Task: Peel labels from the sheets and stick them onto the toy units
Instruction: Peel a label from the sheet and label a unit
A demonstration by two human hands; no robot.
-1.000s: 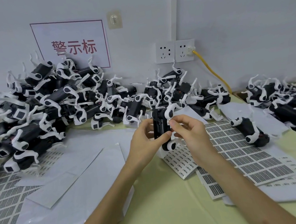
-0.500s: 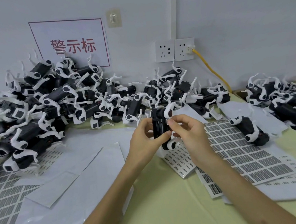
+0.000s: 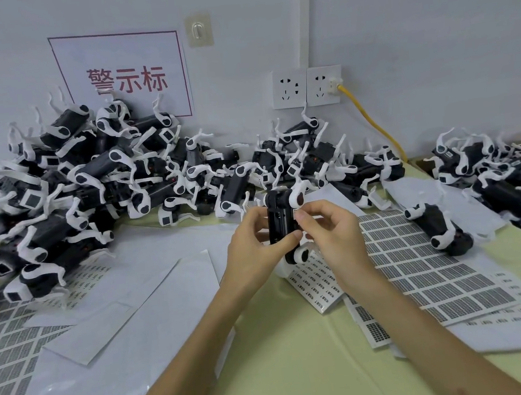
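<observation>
head view
left hand (image 3: 253,249): we grip the toy unit (image 3: 278,224) upright over the table (image 3: 301,354), fingers curled round its black body.
right hand (image 3: 334,234): fingertips pinch the toy unit's right edge; label too small to make out.
risk: we expect a skewed or creased label if the toy unit twists in our grip.
containers: none seen. Units lie loose in the left pile (image 3: 91,189) and right pile (image 3: 507,168); label sheets (image 3: 420,264) lie flat.

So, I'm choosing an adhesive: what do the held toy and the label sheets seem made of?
The black-bodied, white-legged toy unit looks like moulded plastic: matt black shell, smooth white limbs with a slight sheen. The white printed label sheets look like thin paper, probably on glossy backing: they lie flat and overlap limply.
</observation>
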